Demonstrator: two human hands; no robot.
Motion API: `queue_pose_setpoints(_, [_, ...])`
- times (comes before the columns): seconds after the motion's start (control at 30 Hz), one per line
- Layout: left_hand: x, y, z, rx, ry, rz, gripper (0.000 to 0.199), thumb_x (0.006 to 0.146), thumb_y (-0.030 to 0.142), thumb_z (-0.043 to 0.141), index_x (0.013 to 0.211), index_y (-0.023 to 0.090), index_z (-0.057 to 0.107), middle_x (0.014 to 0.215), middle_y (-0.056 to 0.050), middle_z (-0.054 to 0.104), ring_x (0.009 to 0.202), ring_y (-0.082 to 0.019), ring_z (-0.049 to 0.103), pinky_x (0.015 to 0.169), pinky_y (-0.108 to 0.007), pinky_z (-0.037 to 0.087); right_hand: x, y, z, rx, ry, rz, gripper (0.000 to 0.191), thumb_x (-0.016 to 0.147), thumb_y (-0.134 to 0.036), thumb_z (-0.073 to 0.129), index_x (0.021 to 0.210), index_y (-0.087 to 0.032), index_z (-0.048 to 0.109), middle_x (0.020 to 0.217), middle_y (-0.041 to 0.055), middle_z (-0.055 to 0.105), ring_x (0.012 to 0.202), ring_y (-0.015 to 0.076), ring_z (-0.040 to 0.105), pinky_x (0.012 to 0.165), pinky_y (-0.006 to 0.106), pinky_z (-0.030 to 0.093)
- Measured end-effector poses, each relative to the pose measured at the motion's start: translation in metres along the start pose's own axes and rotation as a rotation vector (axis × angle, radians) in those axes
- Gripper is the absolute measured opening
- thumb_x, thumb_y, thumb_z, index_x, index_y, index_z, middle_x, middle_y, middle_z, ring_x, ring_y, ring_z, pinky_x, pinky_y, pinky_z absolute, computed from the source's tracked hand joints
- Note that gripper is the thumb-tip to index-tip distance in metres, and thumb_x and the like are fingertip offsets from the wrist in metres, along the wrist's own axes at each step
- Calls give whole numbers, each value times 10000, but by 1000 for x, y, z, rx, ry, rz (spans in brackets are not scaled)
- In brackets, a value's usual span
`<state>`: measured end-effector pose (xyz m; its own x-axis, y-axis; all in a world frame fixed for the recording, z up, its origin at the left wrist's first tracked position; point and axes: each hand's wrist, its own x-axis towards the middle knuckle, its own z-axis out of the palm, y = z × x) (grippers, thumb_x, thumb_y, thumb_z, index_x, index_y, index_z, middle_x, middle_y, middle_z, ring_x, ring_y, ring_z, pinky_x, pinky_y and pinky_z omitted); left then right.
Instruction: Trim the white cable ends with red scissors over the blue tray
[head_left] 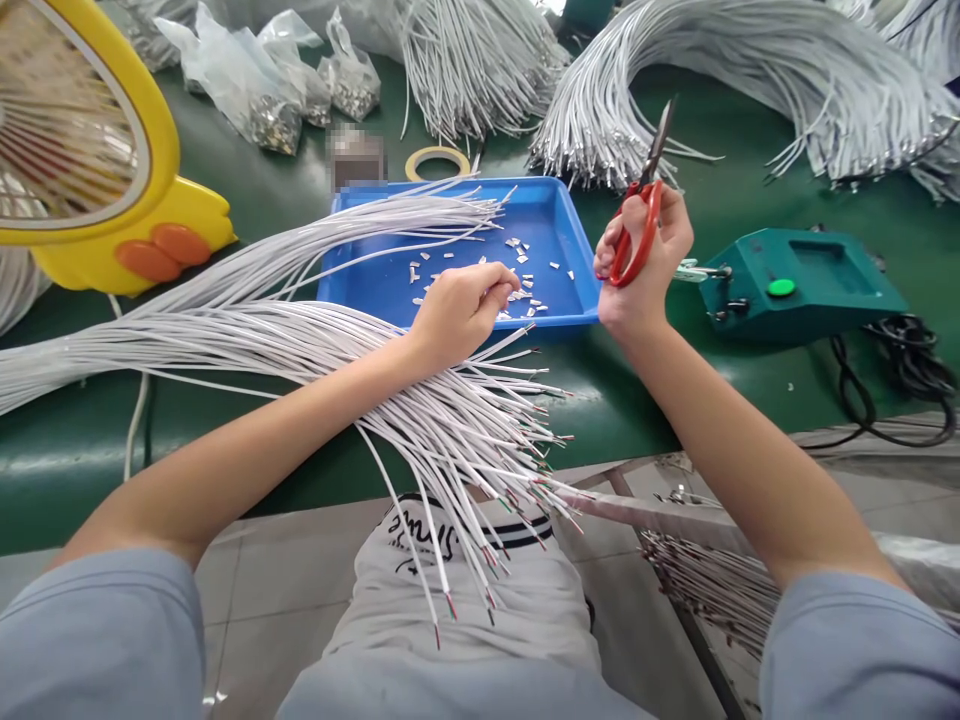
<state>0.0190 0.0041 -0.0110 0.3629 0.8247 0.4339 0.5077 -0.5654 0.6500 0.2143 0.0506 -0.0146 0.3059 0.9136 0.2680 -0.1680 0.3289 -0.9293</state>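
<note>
My right hand (646, 250) is closed round a pair of scissors (636, 240) with red handles, the dark blades pointing up. It is beside the right edge of a blue tray (574, 225). Over the tray's front edge, my left hand (466, 312) is closed in a pinch; whatever its fingertips hold, if anything, cannot be made out. Small white cut pieces (527, 282) lie scattered in the tray. Below my left forearm a bundle of white cables (420, 430) fans out over the table edge, with red, green and dark wire ends showing. Another white cable bundle (360, 228) rests across the tray.
A teal machine (806, 278) with a green button stands at the right, its black cord (911, 375) coiled nearby. Behind the tray are a tape roll (437, 163), plastic bags of metal parts (277, 115) and grey cable bundles (720, 60). A yellow fan (161, 150) occupies the left.
</note>
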Motion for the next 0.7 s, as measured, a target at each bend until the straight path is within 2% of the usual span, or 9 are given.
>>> queue_pose_setpoints(0.07, [0, 1, 1, 90, -35, -12, 182, 879, 185, 508, 888, 137, 684, 813, -37, 695, 716, -135, 607, 628, -252, 417, 0, 0, 0, 15, -2, -4, 372, 629, -601, 742, 804, -376, 503, 662, -4, 585, 707, 237, 562, 529, 402, 361])
queue_pose_setpoints(0.2, [0, 1, 2, 230, -152, 43, 175, 857, 203, 553, 920, 171, 712, 935, -42, 693, 728, -142, 605, 613, -270, 382, 1, -1, 1, 9, 9, -22, 339, 672, -552, 736, 801, -344, 502, 606, -28, 493, 501, 142, 390, 473, 346, 268])
queue_pose_setpoints(0.3, [-2, 2, 3, 277, -187, 89, 207, 886, 237, 521, 900, 184, 720, 909, -36, 689, 716, -145, 608, 594, -273, 364, 0, -1, 1, -41, 11, -13, 327, 695, -578, 696, 807, -357, 483, 627, -22, 504, 536, 169, 415, 509, 350, 263])
queue_pose_setpoints(0.4, [-7, 3, 4, 359, -143, 161, 263, 915, 275, 473, 869, 165, 708, 848, -44, 690, 682, -148, 612, 556, -272, 339, 1, 0, -1, -52, 0, -9, 356, 673, -620, 690, 819, -375, 477, 661, -13, 548, 635, 212, 499, 544, 374, 303])
queue_pose_setpoints(0.5, [-12, 6, 4, 502, -110, 292, 336, 939, 310, 420, 841, 151, 699, 774, -56, 678, 610, -149, 600, 503, -275, 275, 1, 2, -2, -34, 7, -9, 393, 643, -630, 711, 832, -367, 486, 672, -7, 563, 683, 224, 530, 550, 378, 335])
queue_pose_setpoints(0.6, [-13, 7, 4, 577, -168, 399, 384, 946, 299, 382, 761, 148, 683, 683, -49, 660, 539, -140, 580, 474, -278, 220, 3, 2, -1, -3, 19, -17, 397, 650, -606, 721, 826, -335, 491, 639, -9, 535, 598, 187, 503, 487, 341, 317])
queue_pose_setpoints(0.7, [-11, 8, 3, 583, -291, 463, 409, 945, 283, 368, 694, 148, 661, 656, -44, 663, 535, -141, 589, 474, -287, 219, 5, 1, 1, 71, 18, -33, 345, 686, -522, 734, 791, -294, 497, 576, -34, 476, 453, 112, 391, 411, 284, 229])
